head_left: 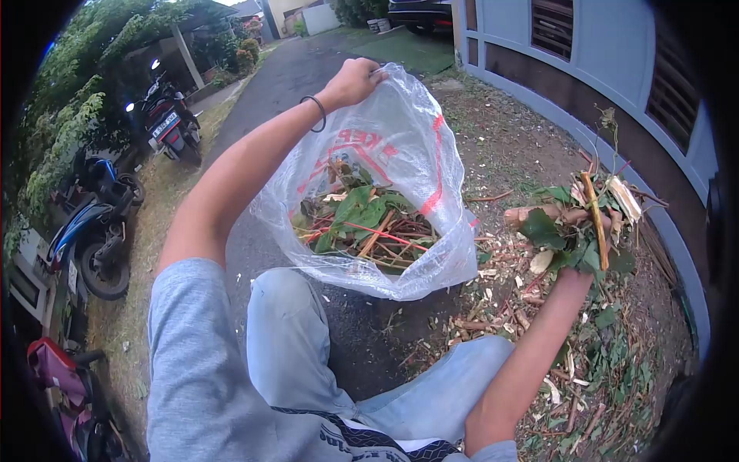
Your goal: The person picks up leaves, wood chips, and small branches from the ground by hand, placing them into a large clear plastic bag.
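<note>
My left hand [356,82] is closed on the far rim of a clear woven plastic sack [454,258] with red print, holding its mouth wide. Inside the sack lie green leaves [360,212], thin twigs and a red strand. Over on the right, my right hand [579,282] grips a bundle of twigs and leaves [571,231], with wood chips and a pale split stick [623,199] among it. The leaves hide most of its fingers. This bundle is apart from the sack, above the littered ground.
Wood chips and cut leaves [616,362] cover the ground at right, along a grey-blue wall [600,85]. Motorcycles [173,127] stand on the left beside the paved lane [269,85]. A dark car [419,14] is parked at the back. My bent knees [289,331] are close to the sack.
</note>
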### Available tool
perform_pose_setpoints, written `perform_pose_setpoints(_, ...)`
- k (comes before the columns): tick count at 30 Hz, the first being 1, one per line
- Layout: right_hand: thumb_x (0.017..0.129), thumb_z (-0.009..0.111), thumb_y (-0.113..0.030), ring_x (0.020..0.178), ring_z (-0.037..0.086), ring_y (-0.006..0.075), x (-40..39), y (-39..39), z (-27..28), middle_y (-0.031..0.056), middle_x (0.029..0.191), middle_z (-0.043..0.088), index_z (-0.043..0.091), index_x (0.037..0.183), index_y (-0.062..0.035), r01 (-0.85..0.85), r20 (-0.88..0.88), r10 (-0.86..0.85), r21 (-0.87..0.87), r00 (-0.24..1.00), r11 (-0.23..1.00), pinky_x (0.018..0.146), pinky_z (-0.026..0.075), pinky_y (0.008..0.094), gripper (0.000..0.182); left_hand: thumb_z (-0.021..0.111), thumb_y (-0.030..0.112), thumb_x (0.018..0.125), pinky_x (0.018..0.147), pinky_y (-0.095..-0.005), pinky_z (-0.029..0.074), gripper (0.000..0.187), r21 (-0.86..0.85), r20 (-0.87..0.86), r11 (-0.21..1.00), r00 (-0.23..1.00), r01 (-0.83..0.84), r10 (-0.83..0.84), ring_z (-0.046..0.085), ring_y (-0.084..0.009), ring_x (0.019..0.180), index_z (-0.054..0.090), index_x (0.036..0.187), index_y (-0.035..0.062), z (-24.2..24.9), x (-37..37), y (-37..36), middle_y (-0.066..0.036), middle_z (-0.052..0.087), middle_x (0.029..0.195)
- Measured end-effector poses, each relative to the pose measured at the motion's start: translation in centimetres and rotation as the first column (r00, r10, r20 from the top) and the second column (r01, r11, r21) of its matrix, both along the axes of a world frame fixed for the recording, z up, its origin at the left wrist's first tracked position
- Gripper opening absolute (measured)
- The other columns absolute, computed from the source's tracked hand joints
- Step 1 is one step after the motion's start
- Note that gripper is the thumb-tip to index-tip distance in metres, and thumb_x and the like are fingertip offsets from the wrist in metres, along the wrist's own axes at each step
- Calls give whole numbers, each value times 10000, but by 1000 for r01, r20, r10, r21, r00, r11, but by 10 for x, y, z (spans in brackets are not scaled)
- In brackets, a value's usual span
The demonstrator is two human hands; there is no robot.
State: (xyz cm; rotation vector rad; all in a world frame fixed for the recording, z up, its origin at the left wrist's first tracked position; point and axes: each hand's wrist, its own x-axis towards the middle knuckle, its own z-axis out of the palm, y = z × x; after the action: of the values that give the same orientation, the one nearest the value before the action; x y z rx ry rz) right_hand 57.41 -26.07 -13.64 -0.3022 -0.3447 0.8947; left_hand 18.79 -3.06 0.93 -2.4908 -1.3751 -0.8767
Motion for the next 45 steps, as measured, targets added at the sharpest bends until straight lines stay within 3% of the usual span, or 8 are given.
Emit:
perform_pose_setpoints(11, 1005, 475, -350, 1151, 554, 192, -111, 27, 180, 69, 1295, 582, 528, 1306, -87, -120, 301, 93, 74, 949, 990, 989, 470, 346, 403, 652, 268, 899, 771, -437, 513, 320, -142, -17, 966, 976, 215, -219, 661, -418, 832, 694, 912, -49, -3, 22, 57, -277, 666, 840)
perform_pose_setpoints(16, 972, 551, -300, 996, 655, 246, -174, 66, 190, 118, 1139, 649, 596, 1181, -74, -571, 365, 467, 264, 805, 778, 892, 553, 398, 312, 660, 242, 866, 748, -432, 526, 293, -98, 179, 906, 903, 411, -390, 680, -396, 791, 700, 867, -48, 1, 34, 117, -284, 661, 811)
perform_pose_setpoints(17, 949, 570, -289, 993, 652, 236, -205, 62, 194, 102, 1087, 658, 600, 1146, -57, -280, 378, 218, 117, 899, 953, 846, 563, 394, 306, 665, 221, 843, 703, -426, 525, 278, -11, 177, 825, 813, 565, -554, 683, -375, 749, 694, 854, -55, 1, 29, 127, -269, 664, 780)
perform_pose_setpoints(19, 882, 605, -179, 842, 674, 196, -221, 87, 175, 91, 986, 659, 614, 1080, -19, -233, 409, 208, 11, 888, 973, 719, 563, 360, 255, 670, 200, 820, 658, -420, 523, 264, 70, 163, 697, 682, 713, -713, 687, -354, 707, 688, 842, -62, 9, 26, 130, -254, 667, 750)
perform_pose_setpoints(23, 778, 729, -89, 763, 645, 138, -232, 114, 124, 65, 926, 669, 639, 1063, -22, 79, 772, -21, -38, 635, 996, 677, 527, 306, 306, 734, 243, 792, 633, -385, 505, 313, -198, 269, 792, 809, 577, -522, 632, -215, 614, 679, 779, -65, 13, 18, 135, -164, 623, 643)
perform_pose_setpoints(31, 710, 836, -262, 1006, 624, 186, -196, 113, 64, 110, 1100, 661, 578, 1185, 19, 349, 995, 69, -41, -68, 936, 910, 488, 345, 610, 700, 275, 896, 588, -317, 448, 339, -314, 338, 809, 854, 497, -394, 521, -98, 611, 705, 840, -59, 11, -13, 134, -24, 595, 650)
perform_pose_setpoints(36, 634, 795, -406, 1043, 617, 408, -209, 101, 80, 249, 1087, 643, 596, 1141, 49, 228, 831, 201, -92, -519, 969, 924, 485, 443, 710, 685, 228, 888, 585, -311, 454, 290, -364, 346, 791, 859, 493, -376, 518, -93, 603, 711, 861, -60, 15, -12, 130, -20, 597, 653)
perform_pose_setpoints(45, 583, 803, -339, 966, 658, 389, -233, 92, 37, 290, 1081, 605, 595, 1236, -33, 210, 123, 250, -271, -961, 940, 808, 543, 470, 751, 655, 190, 925, 545, -273, 422, 263, -244, 356, 806, 823, 540, -444, 491, -53, 598, 698, 847, -57, 18, -21, 128, 28, 590, 674)
